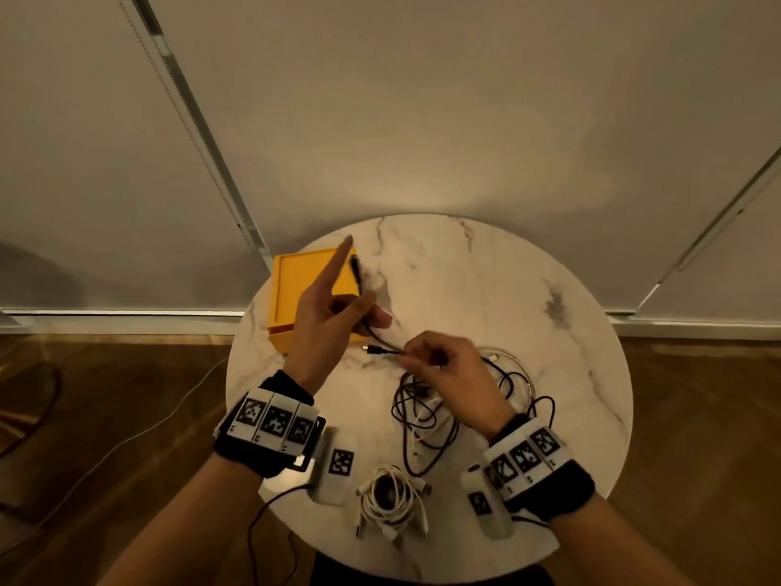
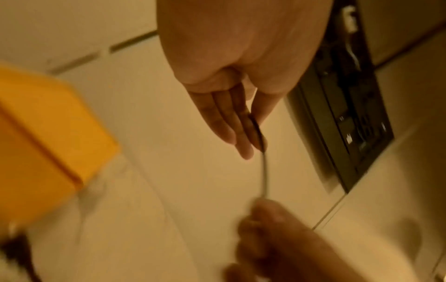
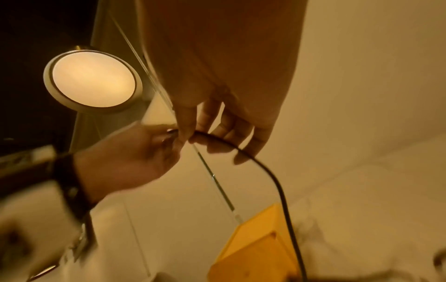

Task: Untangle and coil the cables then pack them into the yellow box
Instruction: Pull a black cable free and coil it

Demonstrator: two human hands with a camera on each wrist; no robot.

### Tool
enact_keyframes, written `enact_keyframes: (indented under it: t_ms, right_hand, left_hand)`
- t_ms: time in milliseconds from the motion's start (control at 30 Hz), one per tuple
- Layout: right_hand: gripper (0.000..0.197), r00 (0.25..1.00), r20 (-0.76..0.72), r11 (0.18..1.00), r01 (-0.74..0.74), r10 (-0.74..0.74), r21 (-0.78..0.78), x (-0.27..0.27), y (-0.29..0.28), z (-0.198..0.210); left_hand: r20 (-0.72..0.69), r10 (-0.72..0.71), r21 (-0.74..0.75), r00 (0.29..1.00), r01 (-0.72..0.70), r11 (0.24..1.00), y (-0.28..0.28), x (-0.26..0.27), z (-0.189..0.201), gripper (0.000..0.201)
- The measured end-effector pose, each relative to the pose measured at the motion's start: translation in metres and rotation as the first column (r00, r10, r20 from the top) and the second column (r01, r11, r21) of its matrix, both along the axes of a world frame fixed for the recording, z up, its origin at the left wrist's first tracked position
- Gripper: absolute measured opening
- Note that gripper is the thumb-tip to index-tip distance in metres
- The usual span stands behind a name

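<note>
On the round marble table (image 1: pixel 528 289) my left hand (image 1: pixel 359 315) is raised, index finger pointing up, its thumb and other fingers pinching a black cable (image 1: pixel 357 274) whose plug sticks up. The same cable (image 2: pixel 264 171) runs down to my right hand (image 1: pixel 405 353), which pinches it just behind its other connector (image 1: pixel 374 350). In the right wrist view the right fingertips (image 3: pixel 185 133) hold the black cable (image 3: pixel 272 175). The yellow box (image 1: pixel 291 281) lies open behind the left hand. A tangle of dark and white cables (image 1: pixel 427 412) lies under the right hand. A coiled white cable (image 1: pixel 393 496) rests near the front edge.
Two white tagged blocks (image 1: pixel 338 467) (image 1: pixel 486 509) lie on the table by my wrists. A thin cable (image 1: pixel 169 412) trails over the wooden floor on the left. Pale blinds hang behind the table. A round lamp (image 3: pixel 92 82) glows in the right wrist view.
</note>
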State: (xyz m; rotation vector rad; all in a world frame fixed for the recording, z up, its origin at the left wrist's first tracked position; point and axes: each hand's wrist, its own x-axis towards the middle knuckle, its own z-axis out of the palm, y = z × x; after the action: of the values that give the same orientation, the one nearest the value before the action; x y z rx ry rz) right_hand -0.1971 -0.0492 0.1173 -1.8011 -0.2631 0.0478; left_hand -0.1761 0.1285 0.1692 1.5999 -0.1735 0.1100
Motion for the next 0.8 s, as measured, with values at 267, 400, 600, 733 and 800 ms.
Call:
enact_keyframes:
  t_ms: [267,400,600,733,800]
  right_hand:
    - [0.006,0.953,0.293,0.996,0.087,-0.079,-0.016,0.027,-0.03,0.061]
    - [0.014,0.98,0.199,1.0,0.023,-0.024,0.012,0.037,-0.019,0.057]
    - [0.006,0.963,-0.238,0.881,-0.218,0.125,-0.419,0.049,-0.019,-0.047]
    - [0.009,0.941,-0.334,0.858,-0.215,0.054,-0.466,0.049,-0.017,-0.083]
    - [0.015,0.937,-0.35,0.862,-0.169,-0.01,-0.479,0.051,-0.019,-0.087]
  left_hand:
    - [0.082,-0.123,0.576,0.989,0.054,0.815,0.02,-0.01,-0.008,0.019]
    - [0.161,-0.008,0.458,0.987,-0.067,0.886,0.015,-0.003,0.018,0.039]
    - [0.024,-0.028,0.122,0.999,0.025,0.992,0.01,0.004,0.054,0.041]
    - [-0.07,0.009,0.076,0.998,-0.004,0.997,0.013,0.001,0.038,0.039]
    - [-0.061,0.065,0.088,0.996,-0.06,0.994,0.021,0.002,0.02,0.037]
